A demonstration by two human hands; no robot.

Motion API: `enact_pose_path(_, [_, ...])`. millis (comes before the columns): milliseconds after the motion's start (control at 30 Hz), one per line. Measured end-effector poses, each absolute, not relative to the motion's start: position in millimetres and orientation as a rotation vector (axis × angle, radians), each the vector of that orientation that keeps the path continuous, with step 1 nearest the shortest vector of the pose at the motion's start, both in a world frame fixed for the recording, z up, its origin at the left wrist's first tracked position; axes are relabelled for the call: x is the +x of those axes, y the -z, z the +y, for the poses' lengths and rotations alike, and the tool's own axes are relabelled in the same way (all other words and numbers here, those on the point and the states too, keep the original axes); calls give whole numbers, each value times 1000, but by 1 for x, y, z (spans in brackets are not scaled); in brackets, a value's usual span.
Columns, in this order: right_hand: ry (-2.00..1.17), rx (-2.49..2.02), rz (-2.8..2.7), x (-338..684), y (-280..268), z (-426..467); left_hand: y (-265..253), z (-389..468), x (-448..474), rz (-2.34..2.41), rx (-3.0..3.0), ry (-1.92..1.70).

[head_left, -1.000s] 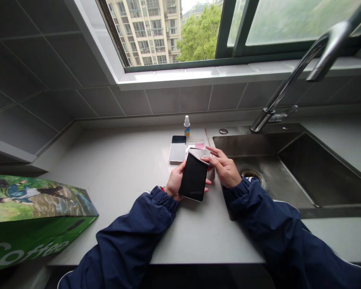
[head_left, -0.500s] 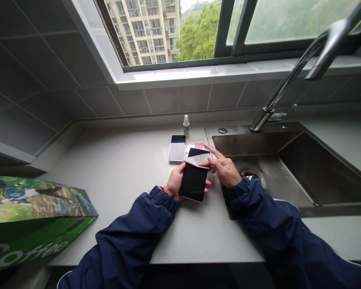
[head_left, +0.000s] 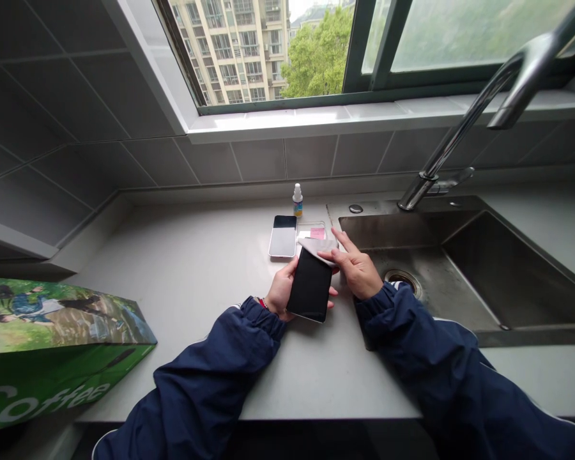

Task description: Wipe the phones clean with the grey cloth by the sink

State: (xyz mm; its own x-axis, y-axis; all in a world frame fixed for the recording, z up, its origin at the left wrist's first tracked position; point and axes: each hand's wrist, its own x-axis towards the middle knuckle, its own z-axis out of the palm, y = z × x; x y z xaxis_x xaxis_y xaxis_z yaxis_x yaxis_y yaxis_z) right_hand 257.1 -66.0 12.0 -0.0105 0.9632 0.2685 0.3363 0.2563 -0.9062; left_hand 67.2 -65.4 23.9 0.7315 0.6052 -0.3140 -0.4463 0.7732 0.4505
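My left hand [head_left: 282,291] is wrapped round a black-screened phone [head_left: 309,289] from below, thumb on its left edge and fingertips showing at the right. A light grey cloth [head_left: 322,249] lies over the phone's top end. My right hand [head_left: 357,268] presses that cloth with its fingers, the index finger stretched out beyond it. Just behind, a second phone [head_left: 282,237] rests flat on the counter, its screen part dark and part bright with reflection. Beside it is a clear case [head_left: 319,225] with a pink slip [head_left: 317,234], partly covered by the cloth.
A small white-capped spray bottle [head_left: 298,201] stands behind the phones. To the right are a steel sink [head_left: 412,236] and a chrome faucet [head_left: 464,128]. A green coffee bag [head_left: 67,370] sits at the left on the pale counter [head_left: 186,268]. A window [head_left: 316,57] is beyond.
The cloth has shifted slightly up toward the phone's top edge, baring more of the screen. My right hand moved with it; my left hand keeps the phone nearly still.
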Motion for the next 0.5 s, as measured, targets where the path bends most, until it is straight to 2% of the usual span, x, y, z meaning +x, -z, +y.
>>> enact_pose_path(267, [-734, -1182, -1856, 252, -12, -73, -22, -63, 68, 551, 349, -642])
enact_pose_path(500, [-410, -1355, -1889, 255, -16, -74, -22, -64, 65, 551, 362, -600])
